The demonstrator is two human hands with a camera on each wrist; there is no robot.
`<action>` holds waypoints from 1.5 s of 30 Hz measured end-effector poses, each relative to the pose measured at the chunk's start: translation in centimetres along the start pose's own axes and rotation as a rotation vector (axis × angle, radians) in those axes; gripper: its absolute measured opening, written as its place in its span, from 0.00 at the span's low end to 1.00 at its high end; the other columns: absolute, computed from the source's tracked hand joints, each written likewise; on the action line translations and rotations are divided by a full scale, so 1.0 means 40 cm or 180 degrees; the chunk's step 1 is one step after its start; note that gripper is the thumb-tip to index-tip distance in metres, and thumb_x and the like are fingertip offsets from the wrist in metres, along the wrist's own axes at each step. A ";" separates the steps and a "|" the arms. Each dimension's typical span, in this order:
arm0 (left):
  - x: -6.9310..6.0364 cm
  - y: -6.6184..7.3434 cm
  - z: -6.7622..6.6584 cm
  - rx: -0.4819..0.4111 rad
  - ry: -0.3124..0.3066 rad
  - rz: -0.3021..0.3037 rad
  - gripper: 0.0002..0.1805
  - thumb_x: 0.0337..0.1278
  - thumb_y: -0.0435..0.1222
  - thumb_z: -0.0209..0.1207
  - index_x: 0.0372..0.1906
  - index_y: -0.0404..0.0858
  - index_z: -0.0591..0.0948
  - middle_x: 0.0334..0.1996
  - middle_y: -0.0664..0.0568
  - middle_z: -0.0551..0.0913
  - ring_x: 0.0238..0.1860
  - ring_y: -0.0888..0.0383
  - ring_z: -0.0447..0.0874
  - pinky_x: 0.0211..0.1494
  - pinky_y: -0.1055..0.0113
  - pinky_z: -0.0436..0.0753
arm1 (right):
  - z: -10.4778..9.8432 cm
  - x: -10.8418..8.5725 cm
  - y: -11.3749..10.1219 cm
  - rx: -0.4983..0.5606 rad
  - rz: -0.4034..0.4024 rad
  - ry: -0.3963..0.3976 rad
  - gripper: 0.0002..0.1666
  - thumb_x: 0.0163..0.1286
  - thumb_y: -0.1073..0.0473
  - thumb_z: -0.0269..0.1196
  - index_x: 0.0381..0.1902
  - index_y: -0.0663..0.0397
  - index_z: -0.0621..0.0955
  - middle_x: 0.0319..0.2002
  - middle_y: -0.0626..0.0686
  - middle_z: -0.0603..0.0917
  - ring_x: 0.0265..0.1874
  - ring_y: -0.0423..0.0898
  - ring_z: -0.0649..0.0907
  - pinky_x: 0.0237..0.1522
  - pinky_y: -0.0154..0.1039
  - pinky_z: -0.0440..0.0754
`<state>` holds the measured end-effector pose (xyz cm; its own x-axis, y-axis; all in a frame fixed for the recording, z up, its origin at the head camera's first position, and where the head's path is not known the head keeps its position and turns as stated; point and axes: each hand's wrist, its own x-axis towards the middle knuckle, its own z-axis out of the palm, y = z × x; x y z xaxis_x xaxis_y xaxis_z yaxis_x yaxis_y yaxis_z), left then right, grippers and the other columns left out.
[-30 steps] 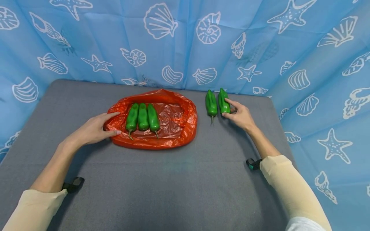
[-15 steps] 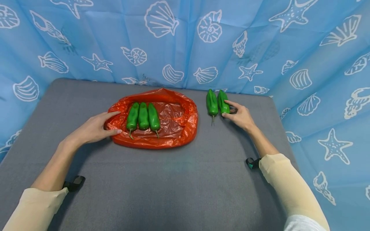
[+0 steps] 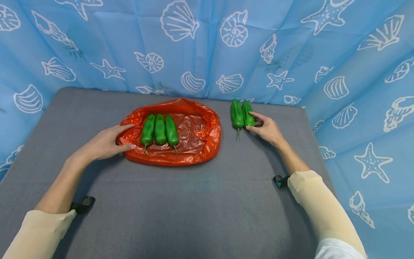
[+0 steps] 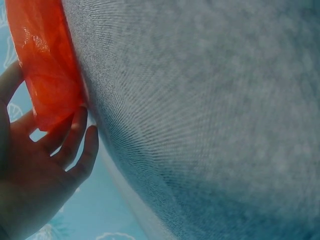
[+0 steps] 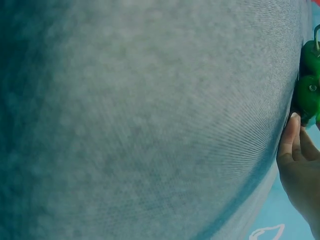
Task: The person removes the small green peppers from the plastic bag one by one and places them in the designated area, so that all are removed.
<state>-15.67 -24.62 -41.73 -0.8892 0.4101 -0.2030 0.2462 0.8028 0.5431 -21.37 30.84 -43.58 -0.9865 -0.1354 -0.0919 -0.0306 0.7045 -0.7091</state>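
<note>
A red plastic bag (image 3: 194, 158) lies on the grey table with its mouth spread wide and its rim rolled out. Inside, toward its left side, three green peppers (image 3: 160, 130) lie side by side, stems toward me. My left hand (image 3: 103, 144) holds the bag's left end, thumb at the front and index finger over the rim. Two more green peppers lie at the table's back right. My right hand (image 3: 268, 130) grips the right one (image 3: 247, 117) between thumb and fingers. Its neighbour (image 3: 237, 115) lies right against it, stem toward me.
The grey cloth-covered table (image 3: 194, 208) ends at the back against a blue curtain (image 3: 207, 46) printed with white shells and starfish. A black strap (image 3: 83, 205) sits on the left wrist, another (image 3: 280, 181) on the right.
My right hand has shifted slightly left with its pepper, closing the gap to the neighbouring pepper. My left hand and the bag have stayed in place.
</note>
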 end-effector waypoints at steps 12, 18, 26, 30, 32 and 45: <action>-0.001 -0.006 0.005 -0.0012 0.0011 0.0041 0.47 0.62 0.55 0.63 0.76 0.33 0.59 0.70 0.24 0.60 0.69 0.26 0.58 0.67 0.31 0.59 | -0.003 -0.005 0.009 0.0017 -0.0036 0.0012 0.39 0.67 0.54 0.69 0.73 0.47 0.70 0.67 0.58 0.73 0.53 0.55 0.82 0.45 0.45 0.81; -0.003 -0.011 0.007 -0.0011 0.0020 0.0054 0.46 0.63 0.54 0.62 0.76 0.33 0.59 0.70 0.24 0.60 0.68 0.26 0.59 0.67 0.31 0.59 | -0.006 -0.011 0.013 0.0027 -0.0091 0.0070 0.38 0.68 0.53 0.68 0.73 0.48 0.70 0.70 0.56 0.70 0.54 0.56 0.82 0.48 0.52 0.81; -0.004 -0.010 0.008 -0.0008 0.0044 0.0054 0.46 0.63 0.54 0.63 0.76 0.32 0.60 0.69 0.24 0.61 0.68 0.26 0.59 0.66 0.31 0.60 | -0.008 -0.018 0.016 0.0020 -0.0272 0.0364 0.36 0.68 0.54 0.68 0.71 0.50 0.72 0.64 0.62 0.74 0.55 0.59 0.81 0.53 0.56 0.80; -0.003 -0.010 0.007 0.0007 0.0035 0.0058 0.47 0.63 0.55 0.63 0.76 0.32 0.59 0.69 0.24 0.61 0.68 0.26 0.59 0.66 0.31 0.60 | -0.007 -0.021 0.007 0.0094 -0.0402 0.0534 0.34 0.66 0.53 0.70 0.69 0.50 0.75 0.62 0.62 0.76 0.54 0.58 0.81 0.53 0.55 0.80; -0.004 -0.010 0.007 0.0005 0.0035 0.0063 0.46 0.63 0.54 0.63 0.76 0.33 0.59 0.69 0.24 0.61 0.68 0.26 0.60 0.66 0.31 0.60 | -0.006 -0.024 -0.002 0.0114 -0.0455 0.0612 0.33 0.65 0.53 0.70 0.67 0.50 0.76 0.61 0.61 0.77 0.53 0.57 0.81 0.51 0.54 0.81; -0.006 -0.007 0.008 0.0005 0.0036 0.0064 0.47 0.63 0.56 0.62 0.76 0.33 0.59 0.69 0.25 0.62 0.67 0.27 0.61 0.66 0.32 0.62 | 0.005 -0.053 -0.087 0.0293 -0.1037 0.0824 0.27 0.63 0.67 0.70 0.60 0.63 0.80 0.53 0.63 0.83 0.42 0.56 0.84 0.40 0.26 0.80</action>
<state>-15.41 -24.80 -42.10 -0.8883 0.4213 -0.1827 0.2648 0.7950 0.5457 -19.14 28.53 -41.07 -0.9359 -0.1529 0.3175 -0.3444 0.5872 -0.7325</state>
